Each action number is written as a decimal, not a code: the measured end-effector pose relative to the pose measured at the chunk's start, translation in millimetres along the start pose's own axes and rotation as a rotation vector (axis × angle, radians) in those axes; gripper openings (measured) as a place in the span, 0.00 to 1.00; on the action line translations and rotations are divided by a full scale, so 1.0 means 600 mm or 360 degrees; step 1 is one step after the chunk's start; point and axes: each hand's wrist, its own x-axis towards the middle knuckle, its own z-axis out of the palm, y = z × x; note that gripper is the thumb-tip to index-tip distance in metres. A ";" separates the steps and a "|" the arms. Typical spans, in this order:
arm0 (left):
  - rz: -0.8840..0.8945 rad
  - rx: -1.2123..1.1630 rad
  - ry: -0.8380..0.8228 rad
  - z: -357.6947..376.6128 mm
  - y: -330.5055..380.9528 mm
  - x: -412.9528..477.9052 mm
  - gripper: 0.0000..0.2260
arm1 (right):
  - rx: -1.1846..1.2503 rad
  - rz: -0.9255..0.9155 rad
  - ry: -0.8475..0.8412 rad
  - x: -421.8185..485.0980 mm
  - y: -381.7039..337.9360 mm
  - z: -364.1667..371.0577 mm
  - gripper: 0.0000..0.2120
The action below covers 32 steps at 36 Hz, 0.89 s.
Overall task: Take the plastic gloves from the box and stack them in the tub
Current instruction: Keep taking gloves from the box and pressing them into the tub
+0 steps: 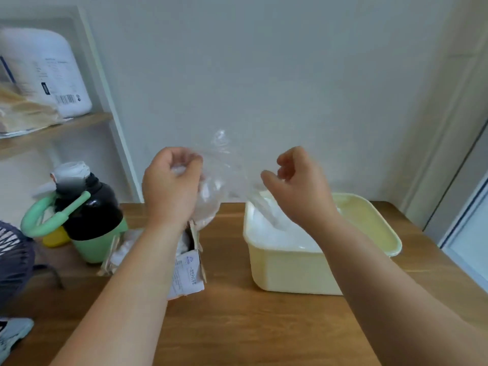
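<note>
— Any writing you can make out?
— The torn cardboard box (188,273) has a white label with printed lines, too blurred to read. The white pack (52,75) on the shelf (52,130) carries a barcode and small text, also unreadable.
— And the hands?
— The left hand (171,180) has its grip curled round one end of a clear plastic glove (224,165), above the box. The right hand (298,186) pinches the other end between thumb and fingers, above the tub (290,270). The film is stretched between them in the air.
— The tub?
— Pale yellow, on the right of the desk (237,326), with a white pile of gloves (277,233) in it.
— The room?
— A wooden desk against a plain pale wall (264,75). At the left stands a dark bottle (92,207) with a green base, under the shelf.
</note>
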 end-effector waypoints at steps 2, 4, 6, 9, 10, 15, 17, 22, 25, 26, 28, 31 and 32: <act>0.0162 0.0094 0.0142 0.008 0.006 -0.008 0.05 | 0.0192 0.0068 -0.0198 0.001 -0.009 -0.012 0.14; 0.0269 0.0088 0.0000 0.020 0.014 -0.020 0.10 | 0.0435 0.0243 -0.0554 0.002 -0.016 -0.018 0.24; 0.0315 0.0031 -0.0407 0.031 0.020 -0.032 0.14 | 0.0667 0.0432 -0.0820 0.007 -0.017 -0.020 0.32; 0.0325 -0.0054 -0.1092 0.040 0.032 -0.056 0.17 | 0.1005 0.0523 -0.0884 0.014 -0.008 -0.028 0.27; 0.0294 -0.0125 -0.1219 0.039 0.032 -0.059 0.17 | 0.1073 0.0540 -0.0832 0.015 -0.005 -0.034 0.19; 0.0192 -0.0261 -0.0969 0.057 0.018 -0.053 0.08 | 0.1211 0.0757 -0.0737 0.026 0.036 -0.075 0.02; 0.0290 0.0019 -0.0981 0.073 0.008 -0.051 0.10 | 0.1044 0.0880 -0.0735 0.033 0.062 -0.083 0.01; 0.0267 0.0928 -0.1669 0.130 -0.017 -0.061 0.18 | 0.0558 0.1139 -0.0624 0.043 0.129 -0.102 0.05; 0.0114 0.1169 -0.1845 0.164 -0.030 -0.063 0.23 | 0.0251 0.1184 -0.0655 0.044 0.159 -0.110 0.11; 0.0102 0.1249 -0.1897 0.171 -0.032 -0.062 0.24 | 0.0138 0.1186 -0.0640 0.045 0.167 -0.110 0.12; 0.0112 0.1428 -0.2017 0.188 -0.037 -0.057 0.24 | -0.0059 0.1195 -0.0618 0.049 0.183 -0.115 0.13; 0.0134 0.1667 -0.2149 0.206 -0.042 -0.057 0.25 | -0.0420 0.1101 -0.0663 0.050 0.194 -0.117 0.08; 0.0143 0.1725 -0.2166 0.210 -0.044 -0.058 0.26 | -0.0583 0.1011 -0.0639 0.049 0.196 -0.114 0.09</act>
